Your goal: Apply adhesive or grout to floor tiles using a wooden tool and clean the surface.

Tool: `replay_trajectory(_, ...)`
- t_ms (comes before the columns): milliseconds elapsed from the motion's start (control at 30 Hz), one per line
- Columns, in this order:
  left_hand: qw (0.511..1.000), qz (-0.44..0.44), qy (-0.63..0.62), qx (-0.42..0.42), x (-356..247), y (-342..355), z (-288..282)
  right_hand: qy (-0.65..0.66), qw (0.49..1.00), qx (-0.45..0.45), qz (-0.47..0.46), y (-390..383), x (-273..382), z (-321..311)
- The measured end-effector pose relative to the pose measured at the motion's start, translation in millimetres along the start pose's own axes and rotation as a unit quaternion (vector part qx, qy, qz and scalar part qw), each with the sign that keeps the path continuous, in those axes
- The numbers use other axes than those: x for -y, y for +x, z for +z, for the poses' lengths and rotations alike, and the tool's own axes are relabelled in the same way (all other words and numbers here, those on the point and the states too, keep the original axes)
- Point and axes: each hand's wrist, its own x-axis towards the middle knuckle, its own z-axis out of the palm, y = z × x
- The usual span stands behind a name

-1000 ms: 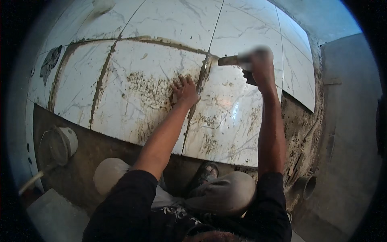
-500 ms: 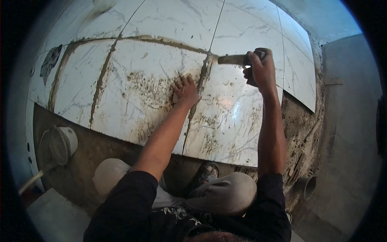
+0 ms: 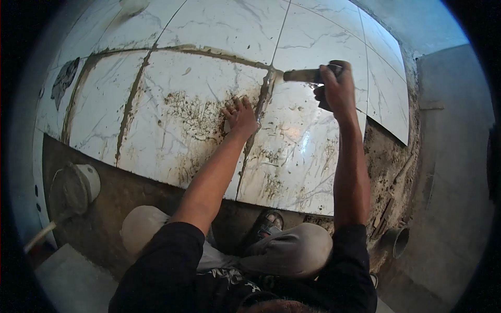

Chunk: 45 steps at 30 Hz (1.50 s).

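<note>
My left hand point(image 3: 241, 120) lies flat with its fingers spread on a mud-smeared white marble-patterned tile point(image 3: 182, 104), close to the wet grey-brown joint point(image 3: 265, 94) on its right side. Farther right, my right hand point(image 3: 340, 91) is closed around a dark hand tool point(image 3: 302, 76). Its blunt, bar-like end points left, near the upper end of that joint, and a darker part shows below my fingers. The tool's exact kind is not clear. Beneath my right arm is another tile point(image 3: 292, 141), with mud streaks and a bright reflection.
At the left stands a white bucket point(image 3: 93, 182) beside a pale handle point(image 3: 44, 233). A grey rag point(image 3: 65, 81) lies on the far-left tiles. Rubble point(image 3: 389, 161) lines the right wall point(image 3: 454, 130), with a round container point(image 3: 401, 242) nearby. My sandalled foot point(image 3: 270, 223) is near the tile edge.
My right hand and the tool have shifted very slightly, the tool tip a touch to the right. My left hand rests in the same place.
</note>
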Motion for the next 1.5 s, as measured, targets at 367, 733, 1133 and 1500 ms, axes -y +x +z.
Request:
replay_trajectory(367, 0.999, 0.023, -0.023, -0.004, -6.2, -5.5, -2.8, -0.032, 0.999, 0.008, 0.025, 5.6, -9.5, -1.3)
replay_trajectory(733, 1.000, 0.000, -0.019, 0.023, -7.1, 1.0, 4.1, -0.064, 0.995, 0.041, 0.068, 13.2, -13.3, -1.3)
replay_trajectory(1133, 1.000, 0.011, -0.019, -0.007, -5.7, 3.7, 3.4, -0.027, 0.999, -0.022, -0.010, 6.6, 10.3, -11.2)
replay_trajectory(1500, 1.000, -0.010, -0.013, -0.016, -6.7, 4.7, 5.0, -0.082, 0.996, 0.028, 0.034, 22.4, -13.8, -0.5)
